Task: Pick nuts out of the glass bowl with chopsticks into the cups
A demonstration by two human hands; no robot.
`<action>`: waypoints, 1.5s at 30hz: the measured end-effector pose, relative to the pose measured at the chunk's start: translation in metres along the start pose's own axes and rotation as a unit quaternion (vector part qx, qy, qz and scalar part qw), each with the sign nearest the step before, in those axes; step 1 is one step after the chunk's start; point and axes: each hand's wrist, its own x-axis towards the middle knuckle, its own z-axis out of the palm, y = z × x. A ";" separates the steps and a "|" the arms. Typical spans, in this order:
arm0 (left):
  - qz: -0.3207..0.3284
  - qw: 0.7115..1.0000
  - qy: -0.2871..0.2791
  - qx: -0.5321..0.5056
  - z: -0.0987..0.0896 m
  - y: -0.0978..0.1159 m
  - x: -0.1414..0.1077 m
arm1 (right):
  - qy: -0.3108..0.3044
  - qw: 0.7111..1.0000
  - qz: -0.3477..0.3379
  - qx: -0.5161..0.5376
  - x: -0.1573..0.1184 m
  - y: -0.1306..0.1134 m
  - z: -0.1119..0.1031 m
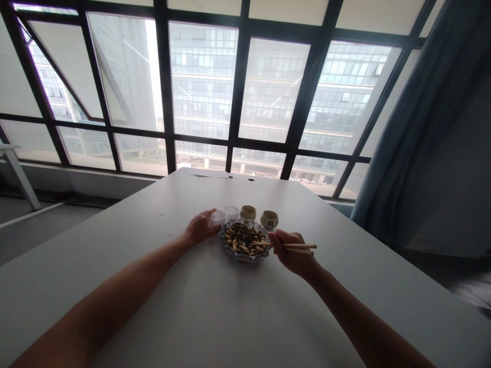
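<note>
My right hand [293, 250] grips a pair of wooden chopsticks [303, 246], whose tips reach into a clear glass bowl [245, 259] with a scalloped rim. Unshelled peanuts [241, 248] and a pile of darker bits, perhaps seeds, fill the bowl. Whether the tips pinch a piece is too small to tell. Left of the bowl, my left hand [201, 227] is curled around the side of a small translucent plastic cup [217, 219]. A second translucent cup [231, 212] stands just behind it.
Behind the bowl stand two cream-coloured cups, one [248, 212] at its back edge and another [269, 220] with a dark character to the right. Papers [203, 173] lie at the white table's [161, 286] far end, before large windows. A blue curtain [406, 148] hangs at right.
</note>
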 end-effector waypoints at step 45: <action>0.001 1.000 0.002 0.002 0.001 -0.001 0.000 | -0.035 0.989 0.073 0.125 0.002 0.012 -0.004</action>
